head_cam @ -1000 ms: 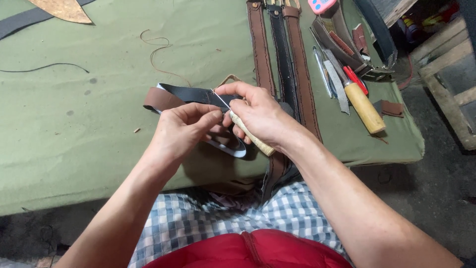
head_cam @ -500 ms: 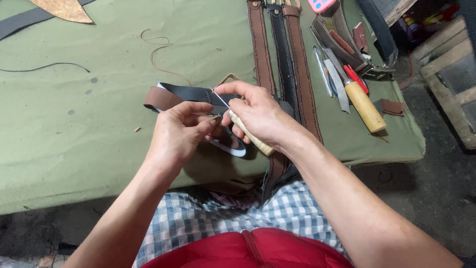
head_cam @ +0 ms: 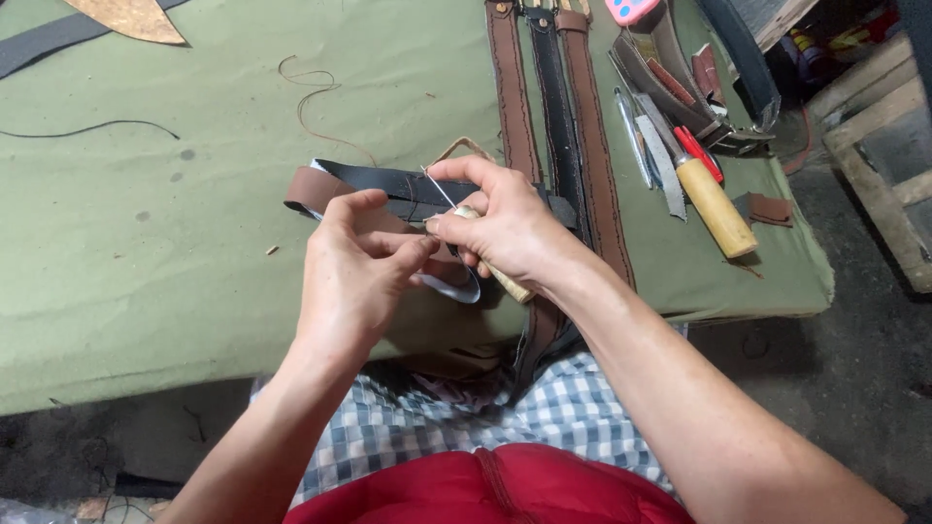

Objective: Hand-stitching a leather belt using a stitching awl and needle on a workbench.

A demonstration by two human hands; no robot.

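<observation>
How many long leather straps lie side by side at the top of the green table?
3: a brown strap on the left, a black strap in the middle, a brown strap on the right; the right hand hides their lower parts.

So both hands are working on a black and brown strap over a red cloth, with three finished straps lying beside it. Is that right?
Not quite: the cloth is green, not red, as the head view shows. The rest holds: the left hand and right hand work on the black and brown strap, with three straps beside it.
</observation>
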